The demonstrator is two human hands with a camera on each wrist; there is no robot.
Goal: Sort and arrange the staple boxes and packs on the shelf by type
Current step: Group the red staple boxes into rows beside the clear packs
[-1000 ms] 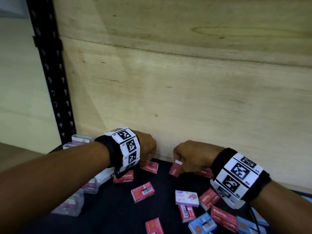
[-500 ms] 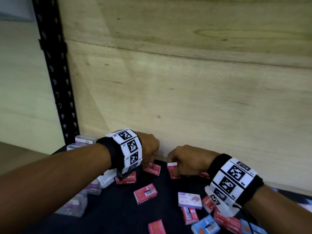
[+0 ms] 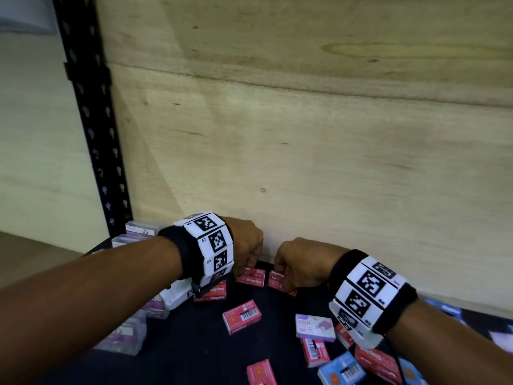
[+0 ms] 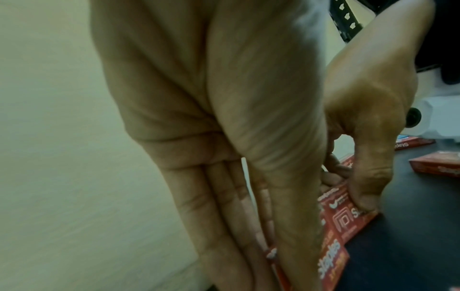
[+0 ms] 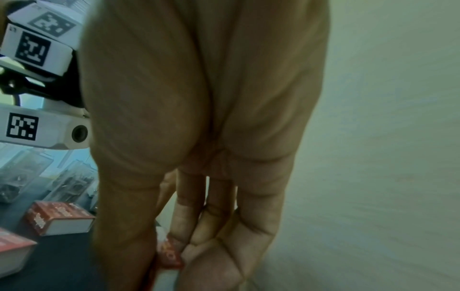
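On the black shelf mat [image 3: 194, 354], by the wooden back panel, my left hand [image 3: 248, 266] pinches a red Staples box [image 3: 251, 278] lying flat; the left wrist view shows its thumb and straight fingers [image 4: 224, 216] either side of that box [image 4: 333, 256]. Right beside it, my right hand [image 3: 280, 270] pinches a second red box [image 3: 279, 282] that touches the mat. In the right wrist view its thumb and fingers [image 5: 189, 216] clamp this box [image 5: 170, 254]. The two boxes sit close, side by side.
Loose red boxes [image 3: 241, 316], a lilac box [image 3: 315, 325] and blue boxes [image 3: 341, 372] are scattered on the mat in front. Clear plastic packs [image 3: 125, 332] and a white box [image 3: 177, 293] lie at the left. A black perforated post [image 3: 91, 120] stands at the far left.
My right hand has carried its red box leftwards and set it down beside the box under my left hand. The left hand has stayed in place.
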